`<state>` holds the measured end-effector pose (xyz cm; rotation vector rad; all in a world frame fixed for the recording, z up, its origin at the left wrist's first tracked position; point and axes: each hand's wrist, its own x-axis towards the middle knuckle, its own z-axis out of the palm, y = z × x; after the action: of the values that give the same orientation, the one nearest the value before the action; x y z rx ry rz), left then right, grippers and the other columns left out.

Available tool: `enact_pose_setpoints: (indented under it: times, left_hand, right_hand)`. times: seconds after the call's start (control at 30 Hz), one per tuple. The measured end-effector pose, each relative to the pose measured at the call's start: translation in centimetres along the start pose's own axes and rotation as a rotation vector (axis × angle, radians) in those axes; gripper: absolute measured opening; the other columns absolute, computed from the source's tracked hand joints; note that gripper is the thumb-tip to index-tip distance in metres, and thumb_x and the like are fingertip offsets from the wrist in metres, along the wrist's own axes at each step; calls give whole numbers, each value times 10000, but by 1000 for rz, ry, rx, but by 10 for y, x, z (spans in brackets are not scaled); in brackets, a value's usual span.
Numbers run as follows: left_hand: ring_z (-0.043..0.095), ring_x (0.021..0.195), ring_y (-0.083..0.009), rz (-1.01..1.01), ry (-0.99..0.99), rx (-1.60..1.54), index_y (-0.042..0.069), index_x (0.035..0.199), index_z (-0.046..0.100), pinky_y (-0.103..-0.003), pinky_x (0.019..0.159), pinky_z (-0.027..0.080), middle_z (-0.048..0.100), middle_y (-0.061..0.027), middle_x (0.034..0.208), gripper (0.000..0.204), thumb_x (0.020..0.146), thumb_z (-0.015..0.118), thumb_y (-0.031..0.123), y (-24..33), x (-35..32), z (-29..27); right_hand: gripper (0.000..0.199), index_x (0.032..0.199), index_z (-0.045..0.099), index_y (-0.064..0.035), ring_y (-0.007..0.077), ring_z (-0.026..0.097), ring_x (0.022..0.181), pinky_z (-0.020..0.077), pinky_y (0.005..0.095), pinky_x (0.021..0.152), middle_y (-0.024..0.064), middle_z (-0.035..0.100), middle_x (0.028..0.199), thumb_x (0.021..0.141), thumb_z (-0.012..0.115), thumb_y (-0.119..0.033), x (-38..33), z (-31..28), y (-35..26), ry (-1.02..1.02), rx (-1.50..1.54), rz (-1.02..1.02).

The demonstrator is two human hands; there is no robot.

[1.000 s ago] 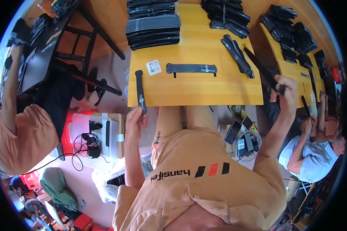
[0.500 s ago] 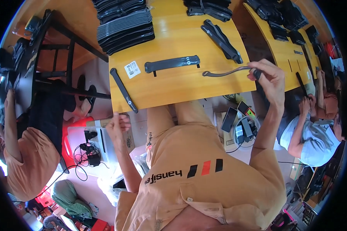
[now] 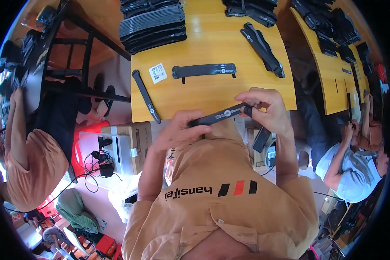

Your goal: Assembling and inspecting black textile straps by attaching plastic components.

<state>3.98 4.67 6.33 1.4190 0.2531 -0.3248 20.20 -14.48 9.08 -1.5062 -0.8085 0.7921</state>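
A black strap (image 3: 224, 114) with pale printing is stretched between both my hands, just off the table's near edge. My left hand (image 3: 177, 130) is closed on its left end, thumb along the strap. My right hand (image 3: 272, 110) pinches the other end; a small black piece shows by its thumb, whether strap or finger cover I cannot tell. Beyond my hands, a wider black strap (image 3: 206, 70) lies crosswise on the yellow table (image 3: 199, 97), two short dark marks below it. Another narrow strap (image 3: 146, 96) lies slanted at the left edge, beside a white printed label (image 3: 158, 73).
Stacked black straps (image 3: 154, 28) stand at the back left, with another bundle (image 3: 251, 11) at the back right. A loose group of straps (image 3: 263, 51) lies at the right. Co-workers sit on both sides. A box with black cables (image 3: 102, 160) is at lower left.
My right hand has brought the strap left and toward my body from over the table's right side. My left hand has moved right and taken its free end.
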Motion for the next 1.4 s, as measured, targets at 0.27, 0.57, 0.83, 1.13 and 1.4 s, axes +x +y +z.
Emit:
enact_pose_setpoints:
  times: [0.27, 0.57, 0.83, 1.13, 1.4]
  left_hand:
    - [556, 640, -80, -53, 273, -93, -4, 873, 594, -209, 600, 466, 580, -26, 718, 110, 847, 568, 99, -57, 8, -52]
    - [539, 564, -77, 104, 735, -193, 3, 905, 600, -188, 522, 451, 592, -33, 689, 131, 822, 616, 103, -68, 72, -70]
    - [502, 572, -57, 128, 866, 63, -20, 890, 615, -185, 516, 420, 578, -6, 685, 127, 812, 620, 79, -67, 81, -74]
    - [481, 580, -38, 134, 965, 135, -23, 843, 599, -172, 530, 391, 564, 1, 677, 116, 782, 652, 61, -71, 91, -76]
    - [448, 547, -26, 110, 976, 84, -17, 816, 594, -161, 484, 353, 537, 16, 649, 105, 774, 662, 52, -74, 94, -78]
  right_hand:
    - [191, 891, 622, 37, 99, 601, 626, 468, 188, 557, 58, 609, 717, 753, 492, 61, 14, -13, 76, 176, 92, 377]
    - [93, 841, 634, 5, 49, 522, 569, 362, 168, 466, 0, 590, 669, 796, 553, -6, 58, -5, 115, 510, 106, 221]
    - [145, 837, 660, 6, 28, 430, 526, 327, 180, 472, -21, 535, 592, 745, 564, 62, 75, -12, 148, 571, 11, 153]
    - [225, 881, 654, 15, 59, 507, 568, 414, 195, 530, 29, 594, 666, 714, 526, 92, 78, -14, 157, 604, -84, 87]
    - [164, 884, 615, 24, 34, 528, 640, 420, 162, 594, -1, 601, 758, 751, 554, 97, 76, -11, 151, 635, -152, 160]
